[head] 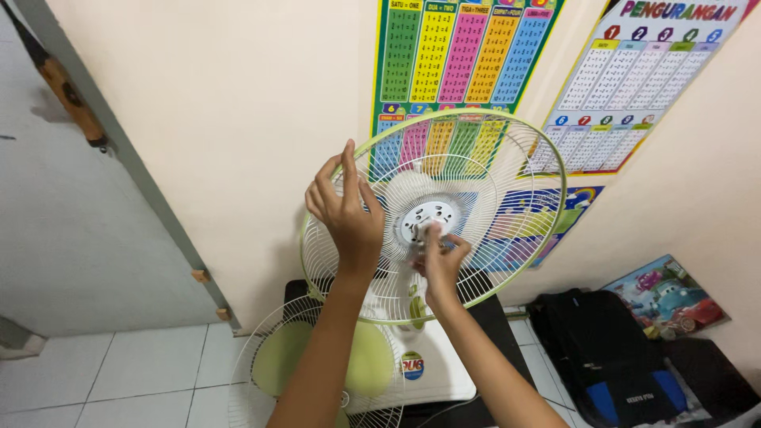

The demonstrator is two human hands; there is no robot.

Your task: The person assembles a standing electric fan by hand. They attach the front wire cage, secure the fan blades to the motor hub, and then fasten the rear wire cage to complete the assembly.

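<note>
Rear fan guard (507,170), white wire, green rim: left hand (346,208) grasping its wires; right hand (441,257) pinching the hub nut (433,232).

I am in a home room: children's arithmetic posters (468,55) hang on the wall above my hands, a black schoolbag (610,349) on the tiled floor (143,372) to my right.

Both forearms are bare, left hand (346,208) and right hand (441,263) apparently without rings or watch.
</note>
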